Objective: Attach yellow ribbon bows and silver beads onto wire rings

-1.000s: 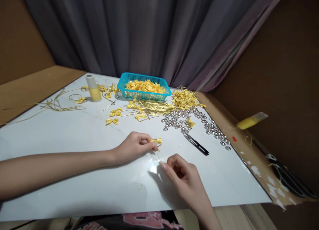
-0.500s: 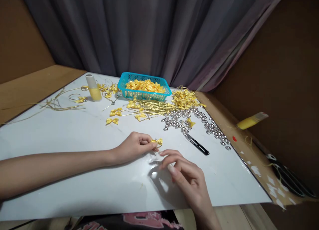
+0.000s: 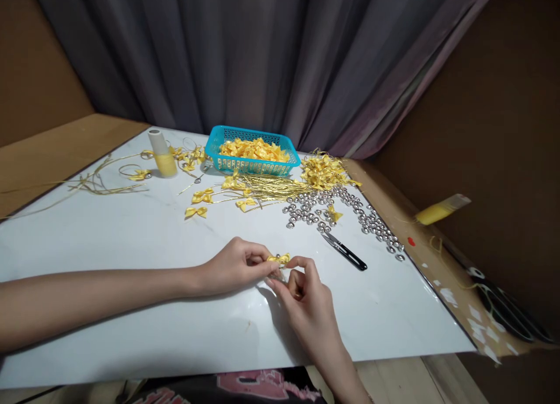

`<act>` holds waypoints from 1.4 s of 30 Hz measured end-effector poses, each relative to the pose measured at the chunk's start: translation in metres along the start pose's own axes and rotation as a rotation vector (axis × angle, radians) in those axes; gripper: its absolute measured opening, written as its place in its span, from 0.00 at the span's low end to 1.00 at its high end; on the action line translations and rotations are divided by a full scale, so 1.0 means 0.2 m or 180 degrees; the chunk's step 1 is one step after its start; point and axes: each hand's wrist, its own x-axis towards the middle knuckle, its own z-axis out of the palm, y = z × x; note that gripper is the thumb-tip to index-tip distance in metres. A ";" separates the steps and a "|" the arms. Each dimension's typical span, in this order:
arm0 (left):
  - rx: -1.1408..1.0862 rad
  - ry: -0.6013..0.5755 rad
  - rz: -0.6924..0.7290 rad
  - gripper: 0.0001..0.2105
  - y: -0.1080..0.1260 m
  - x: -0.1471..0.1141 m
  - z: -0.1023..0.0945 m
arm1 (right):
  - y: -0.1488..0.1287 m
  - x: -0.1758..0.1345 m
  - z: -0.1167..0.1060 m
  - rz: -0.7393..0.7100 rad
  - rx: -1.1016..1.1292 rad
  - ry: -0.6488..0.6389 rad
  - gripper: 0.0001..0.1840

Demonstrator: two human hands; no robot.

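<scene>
A small yellow ribbon bow (image 3: 285,258) with a silver bead at its middle is pinched in the fingertips of my left hand (image 3: 245,265), just above the white tabletop. My right hand (image 3: 308,296) meets it from the right, index fingertip at the bow and thumb just below it. Its fingers are curled inward; a thin strand seems to run between the hands, too small to make out. Beyond my hands, black thread snips (image 3: 345,252) lie near many silver beads (image 3: 378,232), with loose yellow bows (image 3: 196,212) farther left.
A blue basket (image 3: 210,150) full of yellow bows stands at the back. Beside it lie gold cords (image 3: 275,188) and a heap of bows (image 3: 324,171). A yellow thread spool (image 3: 165,162) stands at left. Another spool (image 3: 441,210) and dark scissors (image 3: 507,307) are at right.
My right hand has moved up and left to the bow, its fingers curling inward. My left hand still holds the bow, now slightly lower and turned.
</scene>
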 end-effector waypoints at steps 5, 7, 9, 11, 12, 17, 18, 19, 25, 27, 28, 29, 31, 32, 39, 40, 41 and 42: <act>0.0084 -0.0001 -0.0005 0.14 0.01 -0.01 0.01 | 0.02 -0.01 0.01 -0.0351 -0.0351 0.0047 0.06; 0.0059 0.0024 -0.0026 0.14 0.01 -0.01 0.01 | 0.02 -0.01 0.01 -0.0483 -0.0446 0.0073 0.07; 0.0044 0.0043 -0.0013 0.14 0.01 -0.01 0.01 | 0.01 -0.01 0.01 -0.0583 -0.0529 0.0102 0.08; 0.0039 0.0048 0.0029 0.14 0.01 -0.01 0.01 | 0.01 -0.01 0.00 -0.0651 -0.0571 0.0147 0.09; 0.0028 0.0044 0.0048 0.13 0.01 -0.01 0.01 | 0.00 0.00 0.00 -0.0667 -0.0578 0.0162 0.09; -0.0033 0.0036 0.0041 0.12 0.00 -0.01 0.01 | 0.00 0.01 -0.02 -0.0581 -0.0468 0.0109 0.11; -0.0026 0.0039 0.0055 0.12 0.00 -0.01 0.01 | 0.00 0.01 -0.02 -0.0533 -0.0434 0.0087 0.12; -0.0024 0.0035 0.0085 0.12 0.00 -0.01 0.01 | 0.01 0.01 -0.02 -0.0482 -0.0406 0.0068 0.12; -0.0098 -0.0059 0.0277 0.10 0.01 -0.02 0.01 | 0.01 0.01 -0.03 -0.0312 -0.0261 0.0013 0.13; -0.0166 -0.0087 0.0246 0.10 0.01 -0.02 0.01 | 0.00 0.01 -0.04 -0.0278 -0.0224 -0.0012 0.13; -0.0210 -0.0112 0.0222 0.10 0.01 -0.02 0.01 | 0.00 0.01 -0.04 -0.0266 -0.0209 -0.0019 0.13; -0.0258 -0.0138 0.0200 0.11 0.01 -0.02 0.01 | 0.00 0.01 -0.04 -0.0261 -0.0193 -0.0022 0.13; -0.0335 -0.0195 0.0176 0.12 0.00 -0.02 0.00 | 0.00 0.01 -0.04 -0.0277 -0.0161 -0.0024 0.13; -0.0364 -0.0219 0.0182 0.12 0.00 -0.02 0.00 | 0.00 0.01 -0.04 -0.0288 -0.0142 -0.0023 0.12; -0.0588 -0.0107 0.0023 0.12 0.02 -0.01 0.01 | 0.01 0.02 -0.04 -0.0396 -0.0229 -0.0019 0.12; -0.0596 -0.0032 -0.0050 0.12 0.02 -0.01 0.02 | 0.01 0.02 -0.04 -0.0419 -0.0256 -0.0011 0.12; -0.0608 0.0039 -0.0115 0.12 0.02 0.00 0.03 | 0.01 0.01 -0.04 -0.0443 -0.0278 -0.0013 0.12; -0.0623 0.0101 -0.0167 0.12 0.02 0.00 0.03 | 0.01 0.01 -0.04 -0.0464 -0.0292 -0.0016 0.12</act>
